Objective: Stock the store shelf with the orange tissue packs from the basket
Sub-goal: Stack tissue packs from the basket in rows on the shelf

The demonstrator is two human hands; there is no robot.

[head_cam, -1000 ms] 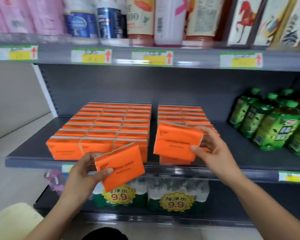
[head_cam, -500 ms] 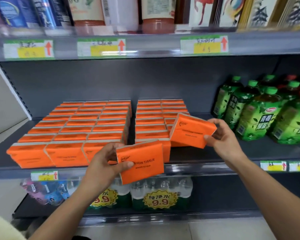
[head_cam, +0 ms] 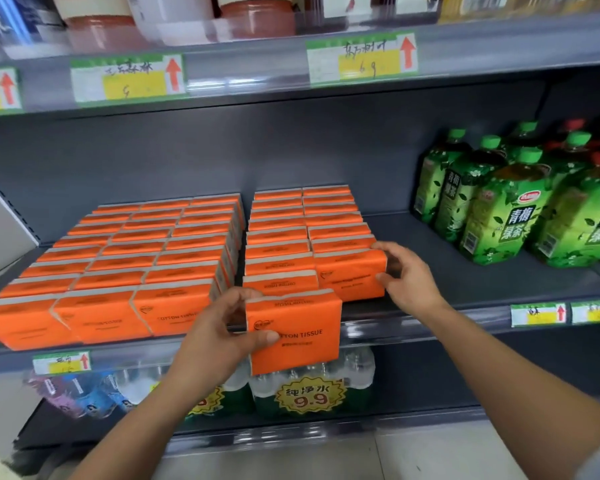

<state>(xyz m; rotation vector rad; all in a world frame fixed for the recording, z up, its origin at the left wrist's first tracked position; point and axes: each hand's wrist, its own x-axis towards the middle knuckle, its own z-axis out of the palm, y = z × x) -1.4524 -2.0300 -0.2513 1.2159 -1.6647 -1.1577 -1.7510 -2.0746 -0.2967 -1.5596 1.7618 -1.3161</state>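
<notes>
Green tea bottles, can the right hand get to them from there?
Probably yes. Only bare shelf lies between the right hand and the green tea bottles, though that hand is busy holding a tissue pack.

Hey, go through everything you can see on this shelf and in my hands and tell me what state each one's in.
left hand, grips the left-hand pack.
left-hand pack, upright, held off the shelf, before its front edge.
right hand, grips the right-hand pack by its right end.
right-hand pack, standing on the shelf, front of its row.
stocked packs, standing in tidy rows.
green tea bottles, upright, capped.
</notes>
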